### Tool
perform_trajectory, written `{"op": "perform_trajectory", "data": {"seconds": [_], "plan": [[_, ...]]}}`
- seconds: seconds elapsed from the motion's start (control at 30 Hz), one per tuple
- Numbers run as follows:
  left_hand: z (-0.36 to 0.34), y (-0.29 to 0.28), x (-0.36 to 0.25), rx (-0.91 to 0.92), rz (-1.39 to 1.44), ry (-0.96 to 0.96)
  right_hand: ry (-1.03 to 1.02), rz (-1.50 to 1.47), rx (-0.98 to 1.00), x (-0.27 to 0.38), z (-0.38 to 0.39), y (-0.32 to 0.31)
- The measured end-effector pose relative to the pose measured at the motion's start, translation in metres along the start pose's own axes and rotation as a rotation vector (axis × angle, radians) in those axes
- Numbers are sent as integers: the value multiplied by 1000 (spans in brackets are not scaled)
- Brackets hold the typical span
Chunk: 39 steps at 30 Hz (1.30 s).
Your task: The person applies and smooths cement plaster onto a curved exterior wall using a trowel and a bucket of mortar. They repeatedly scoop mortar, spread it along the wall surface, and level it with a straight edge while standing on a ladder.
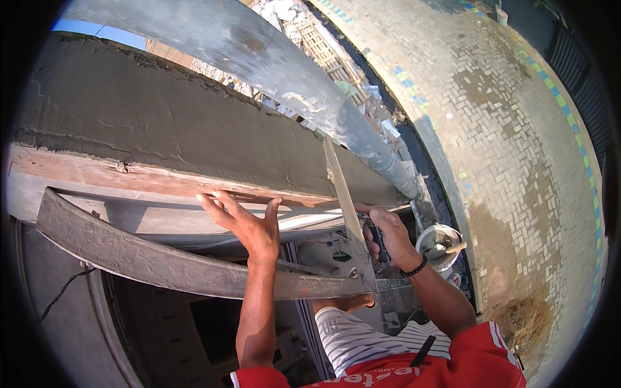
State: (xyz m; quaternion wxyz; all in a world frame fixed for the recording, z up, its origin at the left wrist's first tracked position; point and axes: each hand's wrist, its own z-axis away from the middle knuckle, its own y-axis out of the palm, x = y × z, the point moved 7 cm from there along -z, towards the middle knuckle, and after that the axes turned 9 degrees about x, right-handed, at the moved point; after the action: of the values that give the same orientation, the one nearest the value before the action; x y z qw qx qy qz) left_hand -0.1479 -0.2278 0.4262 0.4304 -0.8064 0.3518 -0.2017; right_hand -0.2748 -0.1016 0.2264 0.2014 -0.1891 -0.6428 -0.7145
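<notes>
A long reddish wooden board (pixel 165 172) runs along the lower edge of a band of grey, wet-looking mortar (pixel 162 119). My left hand (pixel 249 226) is open, its spread fingertips resting against the board. Farther right, my right hand (pixel 396 238) has its fingers curled beside the board's far end; what lies in its grip is dark and partly hidden. Just left of that hand, a narrow mortar-stained strip (pixel 346 200) crosses the mortar band and slants down to a long grey plank (pixel 162 258). That plank passes below my left wrist.
A thick grey pipe (pixel 252 55) runs along the mortar's far side. A white bucket (pixel 424 244) with a wooden-handled tool stands right of my right hand. Far below lies patterned paving (pixel 498 97), with wooden pallets (pixel 320 45) and rubble beside it. A black cable (pixel 65 292) hangs at left.
</notes>
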Motion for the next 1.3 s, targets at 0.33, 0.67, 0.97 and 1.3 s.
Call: {"op": "perform_trajectory", "data": {"seconds": [0.33,0.67,0.97,1.3], "plan": [[-2,1,-3,-8,-18,6,80,347,-227,10,-83,-51],[4,1,4,4,-18,-10,-207,337,-50,21,-24,33],[0,3,3,-3,-19,8,76,278,-273,-12,-83,-69],[8,6,18,-14,277,-41,-612,750,121,94,-11,139]]}}
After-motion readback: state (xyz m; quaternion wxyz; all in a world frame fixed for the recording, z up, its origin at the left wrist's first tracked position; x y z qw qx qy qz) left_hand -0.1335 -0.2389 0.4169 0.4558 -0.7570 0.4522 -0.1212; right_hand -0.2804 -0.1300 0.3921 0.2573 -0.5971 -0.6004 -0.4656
